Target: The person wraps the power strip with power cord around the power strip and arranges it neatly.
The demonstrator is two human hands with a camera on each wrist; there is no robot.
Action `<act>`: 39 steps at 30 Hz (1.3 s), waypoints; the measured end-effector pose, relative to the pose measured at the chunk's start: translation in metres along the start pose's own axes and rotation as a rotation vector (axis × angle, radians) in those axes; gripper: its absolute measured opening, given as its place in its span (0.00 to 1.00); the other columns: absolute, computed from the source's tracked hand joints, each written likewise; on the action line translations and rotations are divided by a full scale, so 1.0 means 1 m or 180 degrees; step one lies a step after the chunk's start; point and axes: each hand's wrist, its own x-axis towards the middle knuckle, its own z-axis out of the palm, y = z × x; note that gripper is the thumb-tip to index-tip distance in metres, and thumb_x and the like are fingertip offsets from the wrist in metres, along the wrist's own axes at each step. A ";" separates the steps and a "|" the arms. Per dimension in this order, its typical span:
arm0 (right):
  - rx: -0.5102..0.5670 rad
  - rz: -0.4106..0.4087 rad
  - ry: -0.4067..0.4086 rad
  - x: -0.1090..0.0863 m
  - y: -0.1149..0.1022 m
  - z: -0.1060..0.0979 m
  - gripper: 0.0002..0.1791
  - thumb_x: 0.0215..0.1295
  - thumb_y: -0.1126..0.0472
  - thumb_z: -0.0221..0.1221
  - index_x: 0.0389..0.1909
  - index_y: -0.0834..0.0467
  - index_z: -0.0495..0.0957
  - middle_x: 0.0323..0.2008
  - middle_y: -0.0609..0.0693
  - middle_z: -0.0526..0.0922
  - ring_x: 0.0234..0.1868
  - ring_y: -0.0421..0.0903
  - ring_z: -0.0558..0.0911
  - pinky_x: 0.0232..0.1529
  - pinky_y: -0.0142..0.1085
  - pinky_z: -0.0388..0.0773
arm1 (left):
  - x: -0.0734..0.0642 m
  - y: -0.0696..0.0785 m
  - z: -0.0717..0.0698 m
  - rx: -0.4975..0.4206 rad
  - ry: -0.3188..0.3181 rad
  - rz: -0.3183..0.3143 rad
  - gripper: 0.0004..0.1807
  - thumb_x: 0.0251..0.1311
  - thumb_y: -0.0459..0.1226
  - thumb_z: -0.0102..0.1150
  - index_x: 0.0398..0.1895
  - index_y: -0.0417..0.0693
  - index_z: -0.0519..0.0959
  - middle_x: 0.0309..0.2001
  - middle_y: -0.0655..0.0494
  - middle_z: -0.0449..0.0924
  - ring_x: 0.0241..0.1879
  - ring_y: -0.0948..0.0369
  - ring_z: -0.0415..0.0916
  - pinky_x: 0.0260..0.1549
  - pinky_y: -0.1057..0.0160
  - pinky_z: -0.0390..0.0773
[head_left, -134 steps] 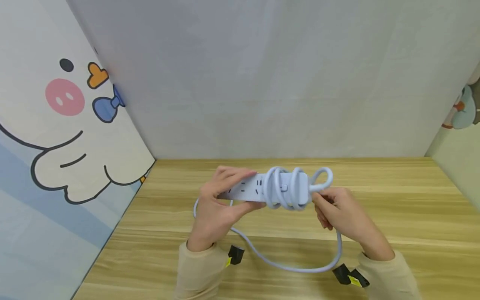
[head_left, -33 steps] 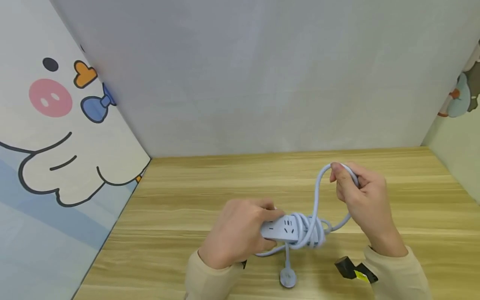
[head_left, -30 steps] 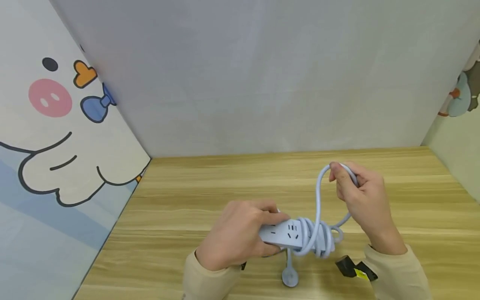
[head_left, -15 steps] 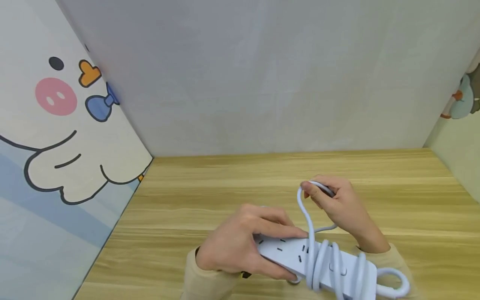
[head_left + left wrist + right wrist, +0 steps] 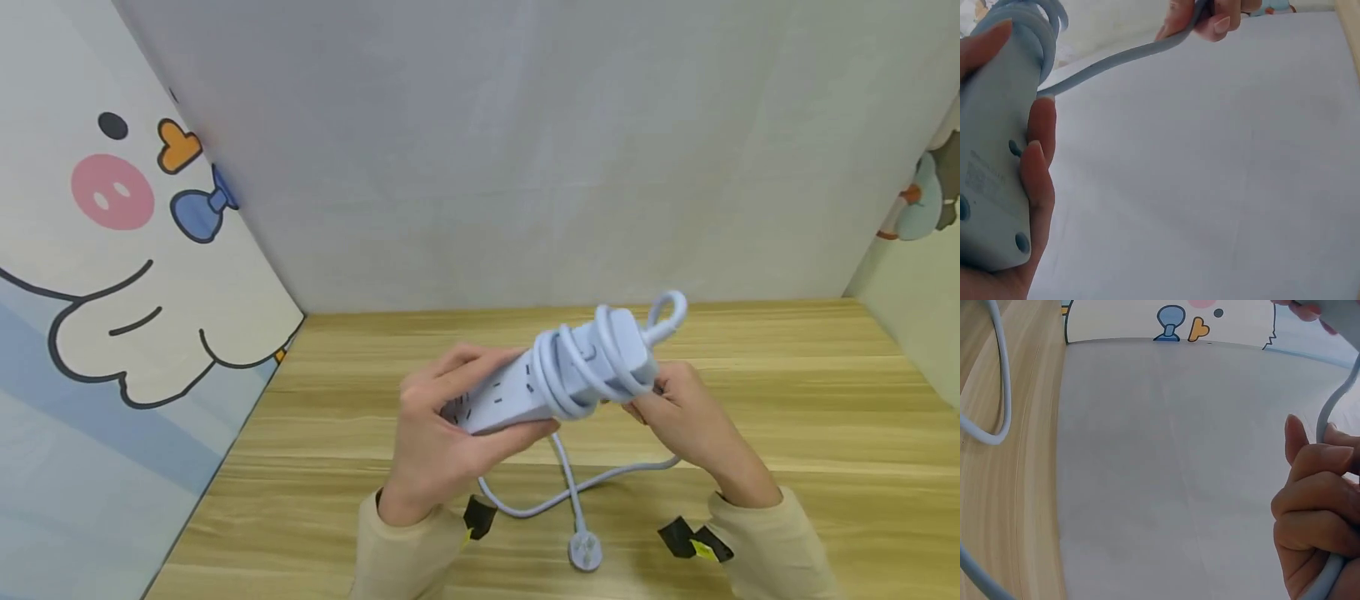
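Left hand (image 5: 442, 417) grips the white strip (image 5: 510, 396) by its near end, thumb along one long side, fingers on the other. Strip is up off the counter (image 5: 300, 467), slanted, far end higher and pointing over toward the right hand (image 5: 686, 417). Sockets face the head camera; left wrist view gets the back, with a small label and a keyhole slot just beside the left fingers.

Cord (image 5: 637, 467) is wound in several turns round the half of the strip beyond the left hand, apart from the thumb. Short loop sticks out of the strip's end, just above the right hand. Right hand has fingers curled round the cord, just past the wrapped end; its fingertips are partly hidden in head view, but right wrist view shows the grip clearly. Left wrist view shows cord running from the turns to the right hand.

Slack cord runs below and between the hands, crossing itself. Plug (image 5: 585, 551) is between the two wrists, prongs visible. Beige sleeves (image 5: 408, 542) on both arms, black wrist gear (image 5: 477, 517) at each cuff. Pale sheet (image 5: 525, 167) behind the hands, cartoon panel (image 5: 75, 333) off beyond the left hand.
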 end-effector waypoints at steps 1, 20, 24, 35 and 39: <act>0.0062 0.0035 -0.0119 0.002 -0.002 0.000 0.18 0.76 0.69 0.50 0.24 0.57 0.77 0.14 0.41 0.62 0.15 0.34 0.59 0.16 0.33 0.61 | 0.000 -0.001 0.000 0.0079 0.0089 -0.0067 0.30 0.36 0.30 0.84 0.49 0.40 0.86 0.42 0.48 0.86 0.37 0.59 0.82 0.35 0.66 0.78; -0.0002 0.0330 -0.0373 0.002 -0.011 0.003 0.13 0.79 0.59 0.52 0.36 0.54 0.83 0.15 0.40 0.61 0.14 0.34 0.59 0.16 0.32 0.60 | -0.002 -0.030 0.006 0.1812 0.1236 -0.0203 0.28 0.46 0.35 0.80 0.54 0.39 0.84 0.42 0.44 0.84 0.36 0.51 0.84 0.36 0.52 0.84; 0.0021 0.0427 -0.0441 0.002 -0.012 0.003 0.12 0.78 0.57 0.53 0.36 0.54 0.83 0.15 0.41 0.62 0.15 0.34 0.60 0.16 0.32 0.60 | -0.004 -0.036 0.001 0.2107 0.1406 -0.0289 0.29 0.47 0.37 0.81 0.54 0.39 0.84 0.41 0.43 0.83 0.36 0.51 0.84 0.36 0.52 0.85; -0.0087 0.0534 -0.0730 0.000 -0.019 0.002 0.12 0.79 0.58 0.51 0.38 0.55 0.82 0.16 0.41 0.63 0.15 0.33 0.58 0.15 0.31 0.59 | -0.011 -0.046 -0.035 0.3169 0.1689 -0.0855 0.28 0.49 0.42 0.79 0.55 0.43 0.85 0.41 0.44 0.84 0.32 0.48 0.85 0.28 0.48 0.82; -0.0174 0.0259 -0.0625 -0.006 -0.025 -0.002 0.11 0.78 0.60 0.52 0.37 0.49 0.83 0.17 0.40 0.61 0.15 0.32 0.57 0.15 0.31 0.59 | -0.013 -0.048 -0.037 0.3439 0.1224 -0.1025 0.29 0.46 0.42 0.81 0.55 0.45 0.85 0.43 0.47 0.85 0.31 0.47 0.85 0.26 0.48 0.81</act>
